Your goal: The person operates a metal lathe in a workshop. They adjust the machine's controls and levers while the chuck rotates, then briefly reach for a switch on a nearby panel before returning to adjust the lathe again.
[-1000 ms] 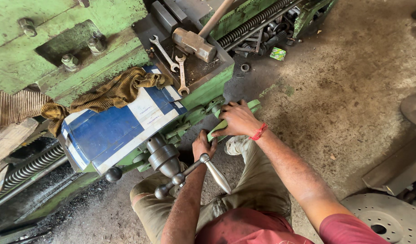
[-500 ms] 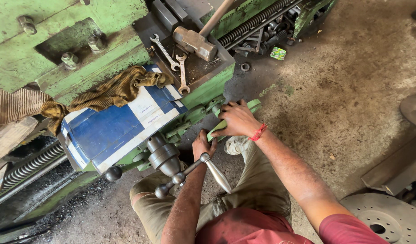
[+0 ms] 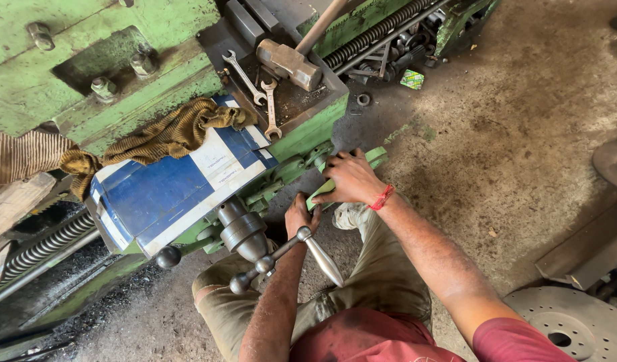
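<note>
I crouch beside a green lathe [image 3: 87,74]. My right hand [image 3: 345,177], with a red thread at the wrist, grips a green lever [image 3: 374,157] that sticks out from the machine's front. My left hand [image 3: 300,213] reaches under the carriage just left of it, fingers curled on a part I cannot make out. A metal handwheel with ball-ended handles [image 3: 268,261] juts out in front of my left forearm.
A blue and white box [image 3: 167,191] lies on the lathe with a brown rag [image 3: 167,134] on it. Two spanners [image 3: 255,90] and a sledgehammer [image 3: 292,60] rest in the tray behind. A metal disc [image 3: 570,322] lies on the dirt floor at the right.
</note>
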